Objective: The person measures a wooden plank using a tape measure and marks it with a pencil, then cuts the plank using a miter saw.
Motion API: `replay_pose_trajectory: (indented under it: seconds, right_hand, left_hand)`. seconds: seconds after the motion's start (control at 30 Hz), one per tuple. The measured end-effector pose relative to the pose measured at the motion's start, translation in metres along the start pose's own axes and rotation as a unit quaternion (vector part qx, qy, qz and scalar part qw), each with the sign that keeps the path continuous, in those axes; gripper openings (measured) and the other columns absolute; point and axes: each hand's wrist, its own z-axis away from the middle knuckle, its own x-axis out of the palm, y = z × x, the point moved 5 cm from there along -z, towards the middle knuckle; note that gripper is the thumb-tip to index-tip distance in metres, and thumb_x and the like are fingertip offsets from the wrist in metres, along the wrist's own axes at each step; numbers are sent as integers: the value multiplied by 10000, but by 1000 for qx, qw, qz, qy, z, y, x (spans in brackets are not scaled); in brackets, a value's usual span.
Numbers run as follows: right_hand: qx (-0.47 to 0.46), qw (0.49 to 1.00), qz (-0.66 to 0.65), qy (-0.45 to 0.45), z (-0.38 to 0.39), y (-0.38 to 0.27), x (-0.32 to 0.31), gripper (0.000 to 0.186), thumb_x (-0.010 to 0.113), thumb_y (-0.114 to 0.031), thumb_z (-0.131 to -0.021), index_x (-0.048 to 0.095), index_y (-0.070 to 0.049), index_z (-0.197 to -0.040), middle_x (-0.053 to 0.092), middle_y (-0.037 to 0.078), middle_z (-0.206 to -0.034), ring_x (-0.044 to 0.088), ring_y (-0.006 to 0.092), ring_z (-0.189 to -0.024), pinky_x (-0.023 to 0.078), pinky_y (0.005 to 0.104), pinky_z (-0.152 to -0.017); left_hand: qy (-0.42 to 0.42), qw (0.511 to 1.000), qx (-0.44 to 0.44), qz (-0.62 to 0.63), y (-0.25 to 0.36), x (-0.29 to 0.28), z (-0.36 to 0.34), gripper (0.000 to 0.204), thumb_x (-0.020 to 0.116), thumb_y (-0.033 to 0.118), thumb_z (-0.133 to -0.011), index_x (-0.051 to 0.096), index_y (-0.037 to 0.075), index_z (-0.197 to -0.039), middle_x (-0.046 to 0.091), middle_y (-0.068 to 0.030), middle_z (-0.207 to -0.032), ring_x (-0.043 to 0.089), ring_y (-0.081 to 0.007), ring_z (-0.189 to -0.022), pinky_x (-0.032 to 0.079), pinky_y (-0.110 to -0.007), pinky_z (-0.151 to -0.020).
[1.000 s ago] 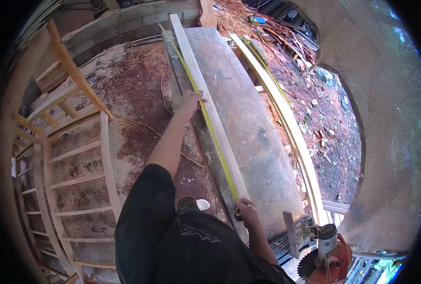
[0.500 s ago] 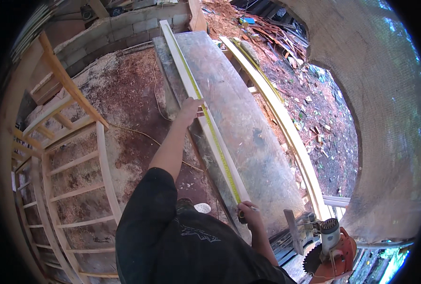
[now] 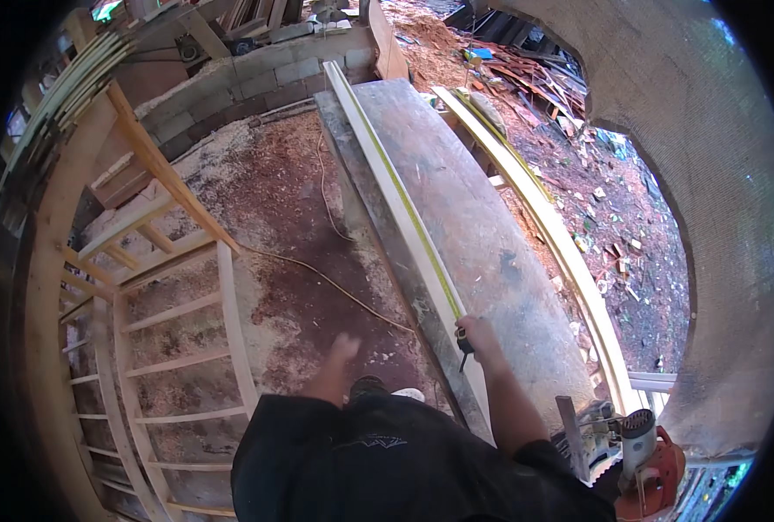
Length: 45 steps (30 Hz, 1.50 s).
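Observation:
My right hand (image 3: 482, 337) is closed around a tape measure (image 3: 464, 336) with a dark case, at the near part of a long pale wooden board (image 3: 475, 387). The yellow tape blade (image 3: 402, 189) runs out of the case along the board toward its far end. That board lies lengthwise on a stained worktable (image 3: 491, 252), close to its left edge. Left of the table, above the floor, my left hand (image 3: 343, 350) is away from the board. Motion smears its fingers, and nothing can be made out in them.
Wooden ladder-like frames (image 3: 178, 361) stand on the left. A cord (image 3: 317, 271) crosses the sawdust-strewn floor. Beyond the table's right side lies another long timber (image 3: 561, 248). An orange power saw (image 3: 656, 474) sits at the lower right, and a block wall (image 3: 265, 83) runs along the back.
My left hand has let go of the board and tape and drawn back toward my body. My right hand still holds the tape measure. The whole view has shifted slightly.

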Motion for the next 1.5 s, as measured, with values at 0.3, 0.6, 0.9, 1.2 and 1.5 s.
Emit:
replay_pose_trajectory:
  seconds: [0.3, 0.6, 0.9, 1.2, 1.5]
  right_hand:
    - [18, 999, 15, 46, -25, 13, -5, 190, 631, -185, -777, 690, -12, -828, 596, 64, -676, 544, 168, -599, 424, 336, -561]
    - [1, 984, 122, 127, 3, 46, -33, 295, 650, -308, -792, 685, -22, -855, 641, 86, -703, 602, 195, -645, 475, 357, -623]
    - [14, 960, 157, 233, 229, 152, -70, 229, 649, -246, -805, 656, -29, -879, 652, 175, -744, 655, 325, -710, 507, 407, -675]
    - [227, 841, 157, 465, 404, 293, -159, 186, 706, -184, -793, 641, -12, -811, 644, 184, -731, 652, 328, -712, 499, 414, -677]
    - [333, 811, 160, 453, 402, 293, -169, 191, 721, -200, -758, 669, -50, -863, 680, 183, -822, 665, 361, -834, 506, 438, -748]
  left_hand:
    - [-277, 913, -260, -150, -134, -8, 174, 523, 568, 331, -860, 553, -44, -1224, 529, -307, -1263, 500, -422, -1201, 386, -460, -1024]
    - [-103, 982, 5, -158, 55, 5, 48, 510, 588, 330, -825, 594, -70, -1141, 570, -342, -1175, 537, -472, -1126, 420, -475, -973]
    - [-68, 954, 80, 282, 261, 5, 54, 402, 543, 396, -963, 619, 4, -923, 665, -90, -869, 621, -165, -754, 501, -302, -632]
    - [11, 978, 92, 187, 290, 33, 64, 377, 661, 333, -893, 527, -16, -945, 609, -72, -801, 571, -141, -674, 471, -252, -531]
    - [19, 981, 48, 188, 291, 54, 43, 496, 704, 322, -843, 481, -71, -1047, 558, -143, -882, 534, -196, -606, 398, -294, -437]
